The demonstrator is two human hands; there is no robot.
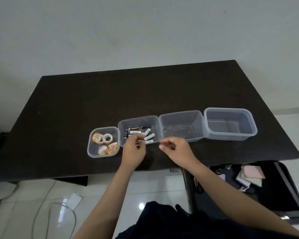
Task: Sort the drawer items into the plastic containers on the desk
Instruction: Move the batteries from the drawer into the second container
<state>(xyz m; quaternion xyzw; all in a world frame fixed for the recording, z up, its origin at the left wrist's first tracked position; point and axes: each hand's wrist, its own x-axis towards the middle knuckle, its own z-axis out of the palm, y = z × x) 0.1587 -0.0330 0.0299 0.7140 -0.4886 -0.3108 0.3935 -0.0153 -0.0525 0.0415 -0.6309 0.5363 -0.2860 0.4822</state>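
Note:
Four clear plastic containers stand in a row on the dark desk [110, 97]. The small leftmost container [103, 128] holds several tape rolls [107, 138]. The second container [138, 117] holds several batteries [149, 136]. The third container [179, 118] and the fourth container [229, 109] hold nothing. My left hand [134, 150] reaches over the battery container's front rim, and its curled fingertips pinch what looks like a small white battery. My right hand [177, 150] hovers at that container's front right corner, fingers loosely curled with nothing visible in them.
An open drawer [286, 190] hangs below the desk's front right edge, with pink and green notepads [252, 175] and dark items inside. Cables and a white adapter [73, 200] lie on the tiled floor at the lower left. A wall stands behind the desk.

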